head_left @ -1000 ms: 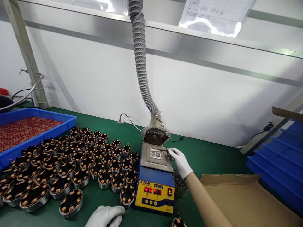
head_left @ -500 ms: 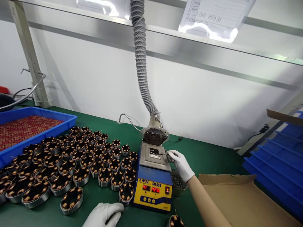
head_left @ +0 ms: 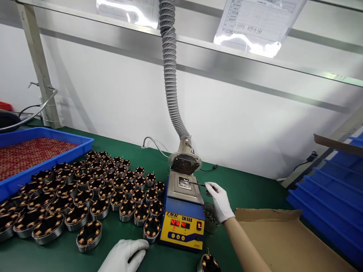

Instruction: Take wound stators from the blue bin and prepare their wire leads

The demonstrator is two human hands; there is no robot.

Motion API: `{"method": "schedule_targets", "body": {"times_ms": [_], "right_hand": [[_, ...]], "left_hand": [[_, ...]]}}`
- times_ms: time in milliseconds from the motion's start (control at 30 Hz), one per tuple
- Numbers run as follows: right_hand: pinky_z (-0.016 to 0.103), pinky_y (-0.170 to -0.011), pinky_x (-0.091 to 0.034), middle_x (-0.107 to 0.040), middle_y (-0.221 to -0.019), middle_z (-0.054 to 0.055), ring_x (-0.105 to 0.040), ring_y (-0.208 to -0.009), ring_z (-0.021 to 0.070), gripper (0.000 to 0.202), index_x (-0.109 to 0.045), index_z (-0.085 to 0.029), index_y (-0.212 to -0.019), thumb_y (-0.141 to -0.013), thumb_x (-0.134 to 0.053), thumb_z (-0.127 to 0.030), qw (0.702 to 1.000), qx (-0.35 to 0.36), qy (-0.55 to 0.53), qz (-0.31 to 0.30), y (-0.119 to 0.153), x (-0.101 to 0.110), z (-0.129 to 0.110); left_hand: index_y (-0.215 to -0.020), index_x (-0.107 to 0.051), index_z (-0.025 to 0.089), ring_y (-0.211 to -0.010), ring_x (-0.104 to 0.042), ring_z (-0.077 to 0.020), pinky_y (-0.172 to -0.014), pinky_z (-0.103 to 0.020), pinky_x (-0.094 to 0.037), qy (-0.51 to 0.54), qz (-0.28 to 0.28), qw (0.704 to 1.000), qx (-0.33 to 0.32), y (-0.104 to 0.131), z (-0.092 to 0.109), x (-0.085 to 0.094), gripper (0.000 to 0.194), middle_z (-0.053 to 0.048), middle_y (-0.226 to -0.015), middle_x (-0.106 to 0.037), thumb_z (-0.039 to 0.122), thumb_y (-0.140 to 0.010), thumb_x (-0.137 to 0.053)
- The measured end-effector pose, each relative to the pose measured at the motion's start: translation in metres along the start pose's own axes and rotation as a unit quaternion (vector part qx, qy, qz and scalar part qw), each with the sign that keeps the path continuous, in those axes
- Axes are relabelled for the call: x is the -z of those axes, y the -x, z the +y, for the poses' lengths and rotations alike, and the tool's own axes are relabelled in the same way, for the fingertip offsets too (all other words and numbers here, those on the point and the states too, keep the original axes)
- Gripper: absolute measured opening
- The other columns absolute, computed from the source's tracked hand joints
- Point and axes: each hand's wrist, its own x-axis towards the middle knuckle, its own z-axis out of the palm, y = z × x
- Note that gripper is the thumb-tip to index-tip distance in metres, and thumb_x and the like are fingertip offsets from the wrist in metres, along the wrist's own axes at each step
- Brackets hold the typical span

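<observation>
In a white glove, my right hand (head_left: 219, 200) pinches a thin dark tool (head_left: 197, 184). The tool's tip lies over the square opening (head_left: 185, 183) of a solder pot (head_left: 181, 229) with a yellow front, where shiny metal shows. My left hand (head_left: 124, 255), also gloved, rests on the green table by the near edge of a wound ring (head_left: 151, 227); its thumb and fingers are curved and apart, with nothing seen between them. Several similar copper-wound rings (head_left: 99, 208) stand in rows left of the pot.
A round fume hood (head_left: 185, 162) on a grey hose (head_left: 170, 75) hangs behind the pot. A metal cup (head_left: 210, 219) and cardboard (head_left: 263, 234) are right. Blue trays (head_left: 331, 189) stand far right, another tray (head_left: 68, 145) left. One ring (head_left: 209, 263) sits near the front.
My right hand has shifted slightly right with the tool. The metal in the opening looks brighter and more silvery. The pot's displayed numbers have changed. The view has shifted slightly.
</observation>
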Motion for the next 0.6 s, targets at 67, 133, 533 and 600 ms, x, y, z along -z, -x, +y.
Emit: {"method": "schedule_targets", "body": {"times_ms": [67, 133, 533, 600], "right_hand": [[0.030, -0.057, -0.040, -0.056, -0.059, 0.002, -0.046, -0.059, 0.0170, 0.040, -0.065, -0.017, -0.062, -0.049, -0.073, -0.055, 1.000, 0.003, 0.008, -0.004, 0.005, 0.000, -0.002], [0.030, -0.056, -0.040, -0.056, -0.058, 0.002, -0.046, -0.058, 0.0171, 0.041, -0.064, -0.017, -0.061, -0.050, -0.073, -0.056, 1.000, 0.006, 0.015, -0.009, 0.010, 0.001, -0.004], [0.034, -0.066, -0.045, -0.063, -0.070, 0.006, -0.054, -0.070, 0.0219, 0.041, -0.065, -0.018, -0.067, -0.055, -0.069, -0.056, 0.998, 0.049, 0.042, -0.006, 0.012, -0.009, -0.009], [0.035, -0.068, -0.046, -0.065, -0.071, 0.007, -0.055, -0.071, 0.0225, 0.040, -0.066, -0.017, -0.066, -0.055, -0.069, -0.055, 0.997, 0.053, 0.048, -0.015, 0.014, -0.012, -0.010]], "left_hand": [[-0.102, -0.066, 0.034, -0.096, -0.063, -0.0197, -0.088, -0.029, -0.049, 0.001, 0.005, 1.000, -0.005, 0.000, -0.001, -0.001, 0.031, 0.004, -0.103, -0.071, 0.034, -0.086, -0.040], [-0.101, -0.066, 0.035, -0.096, -0.064, -0.0195, -0.088, -0.029, -0.049, -0.002, 0.013, 1.000, -0.013, 0.000, 0.000, -0.001, 0.030, 0.005, -0.103, -0.071, 0.034, -0.085, -0.041], [-0.102, -0.067, 0.031, -0.096, -0.064, -0.0220, -0.088, -0.034, -0.048, -0.003, 0.012, 1.000, -0.026, 0.001, 0.004, 0.001, 0.034, 0.001, -0.104, -0.071, 0.035, -0.085, -0.038], [-0.102, -0.067, 0.031, -0.096, -0.064, -0.0218, -0.088, -0.033, -0.048, 0.001, 0.010, 1.000, -0.023, 0.001, 0.004, 0.002, 0.033, 0.002, -0.104, -0.071, 0.035, -0.085, -0.038]]}}
